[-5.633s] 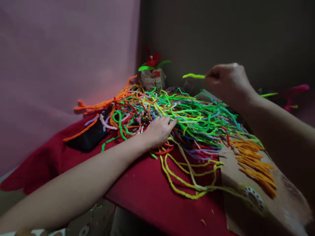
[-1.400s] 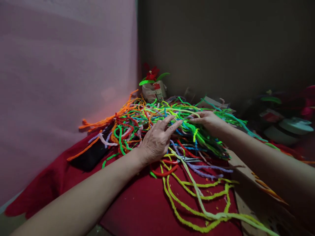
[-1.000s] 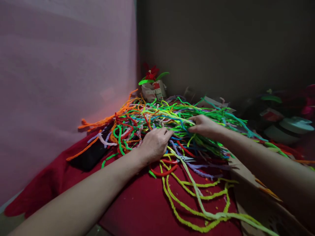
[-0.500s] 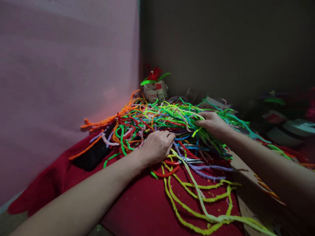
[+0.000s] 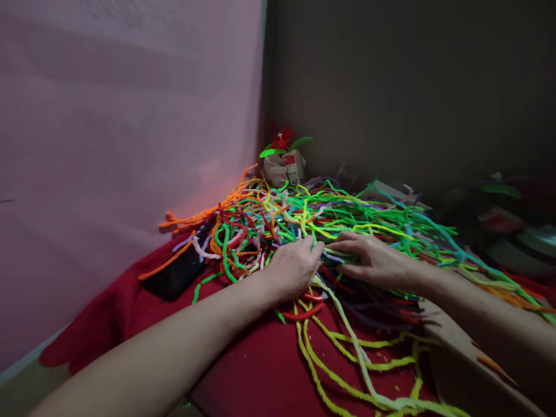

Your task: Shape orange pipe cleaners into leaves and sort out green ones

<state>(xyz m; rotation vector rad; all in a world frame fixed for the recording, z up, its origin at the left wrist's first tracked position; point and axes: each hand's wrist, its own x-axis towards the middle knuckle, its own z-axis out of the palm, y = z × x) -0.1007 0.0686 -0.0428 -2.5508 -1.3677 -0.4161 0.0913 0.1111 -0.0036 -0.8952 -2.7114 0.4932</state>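
A tangled heap of fuzzy pipe cleaners (image 5: 347,217) in many colours spreads over a red cloth (image 5: 252,359). My left hand (image 5: 295,266) is closed at the front of the heap, its fingertips pinched round a pale yellow pipe cleaner (image 5: 347,324) that trails down and to the right. Just right of it, my right hand (image 5: 373,260) reaches in with thumb and fingers apart, touching the strands beside the left fingertips. Below my left hand lie scissors with red handles (image 5: 302,315); their blades are hidden now. Bright yellow pipe cleaners (image 5: 315,370) loop across the cloth.
A black flat object (image 5: 171,275) lies at the left of the heap. Behind stands a red flower (image 5: 282,139) with green leaves in a wrapped base. The pink wall (image 5: 130,116) rises on the left, and cardboard (image 5: 460,341) sits at right.
My right hand has come down and toward my left hand, its fingers parting from the strands they pinched. The left hand stays closed in place. The view has shifted slightly left.
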